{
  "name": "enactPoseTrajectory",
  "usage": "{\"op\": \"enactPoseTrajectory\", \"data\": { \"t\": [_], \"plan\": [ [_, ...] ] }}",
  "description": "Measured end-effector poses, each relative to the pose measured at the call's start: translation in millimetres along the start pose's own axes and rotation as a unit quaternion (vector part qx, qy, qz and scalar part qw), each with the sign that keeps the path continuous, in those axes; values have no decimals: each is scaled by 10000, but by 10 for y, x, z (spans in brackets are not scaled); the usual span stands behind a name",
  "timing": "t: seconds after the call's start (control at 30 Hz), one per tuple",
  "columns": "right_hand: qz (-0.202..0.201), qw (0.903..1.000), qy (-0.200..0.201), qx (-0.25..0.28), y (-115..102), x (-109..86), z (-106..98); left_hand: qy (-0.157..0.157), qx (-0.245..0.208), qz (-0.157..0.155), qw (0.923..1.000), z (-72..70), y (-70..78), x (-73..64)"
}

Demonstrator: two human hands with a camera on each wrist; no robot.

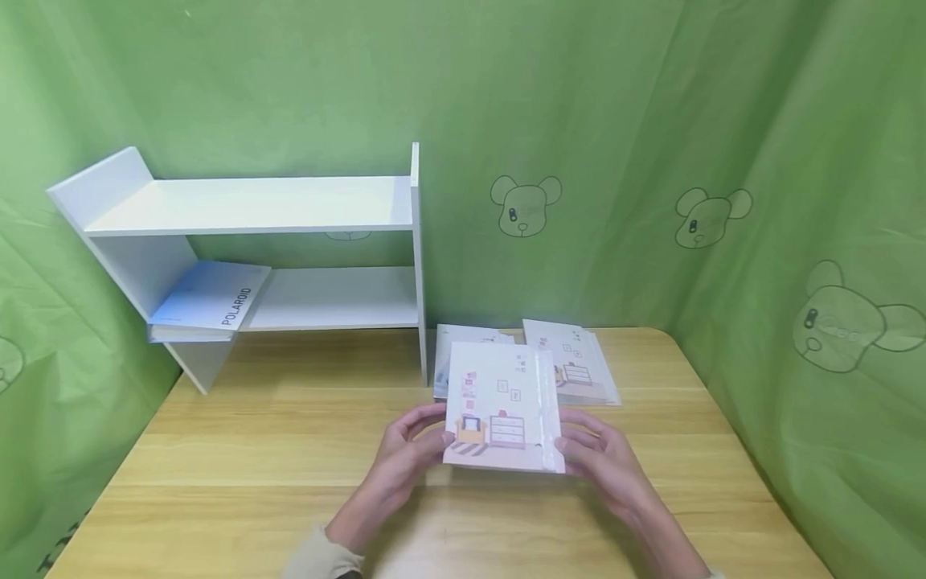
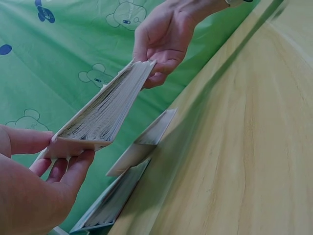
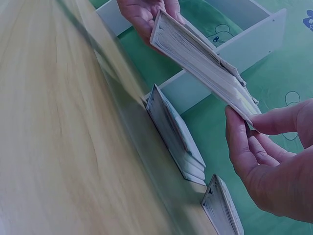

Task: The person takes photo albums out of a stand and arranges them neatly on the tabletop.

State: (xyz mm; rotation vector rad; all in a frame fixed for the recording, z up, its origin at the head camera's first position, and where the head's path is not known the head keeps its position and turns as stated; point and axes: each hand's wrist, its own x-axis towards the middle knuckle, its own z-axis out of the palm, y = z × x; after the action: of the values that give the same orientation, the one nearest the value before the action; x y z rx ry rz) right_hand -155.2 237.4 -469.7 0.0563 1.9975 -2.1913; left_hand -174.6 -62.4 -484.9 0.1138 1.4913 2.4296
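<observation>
A white photo album (image 1: 501,402) with a printed room scene and a shiny strip along its right side is held up above the table. My left hand (image 1: 405,446) grips its left edge, thumb on the cover and fingers beneath. On the opposite edge, my right hand (image 1: 606,465) pinches the album between thumb and fingers. Thick layered pages (image 2: 105,107) show from the side in the left wrist view. Behind the held album lie more albums: one group (image 1: 466,331) partly hidden by it, and another (image 1: 584,363) to the right with a similar room print.
A white two-tier shelf (image 1: 318,229) stands at the back left of the wooden table (image 1: 289,450). On its lower board a blue-and-white album marked POLAROID (image 1: 206,297) lies at the left end, jutting over the front. A green curtain (image 1: 608,96) surrounds the table.
</observation>
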Motion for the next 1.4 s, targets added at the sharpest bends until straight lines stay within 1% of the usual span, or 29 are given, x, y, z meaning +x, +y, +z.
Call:
{"op": "enactPoseTrajectory", "data": {
  "t": [0.2,0.4,0.67,0.87,1.23,1.4],
  "plan": [
    [68,9999,109,-1,30,-17,-47,31,-27,-103,9999,39,-26,10],
    [113,9999,78,-7,44,-33,-90,58,-50,-157,9998,62,-62,26],
    [102,9999,70,-84,58,-53,-154,-9,-98,-171,9998,100,-108,41],
    [171,9997,123,-145,82,-60,-198,-46,-154,-199,9997,120,-159,44],
    [171,9995,138,-225,103,-91,-285,-205,-156,-79,9996,174,-242,73],
    [182,9995,129,-240,118,-110,-328,-174,-139,-131,9997,198,-283,88]
  ]
}}
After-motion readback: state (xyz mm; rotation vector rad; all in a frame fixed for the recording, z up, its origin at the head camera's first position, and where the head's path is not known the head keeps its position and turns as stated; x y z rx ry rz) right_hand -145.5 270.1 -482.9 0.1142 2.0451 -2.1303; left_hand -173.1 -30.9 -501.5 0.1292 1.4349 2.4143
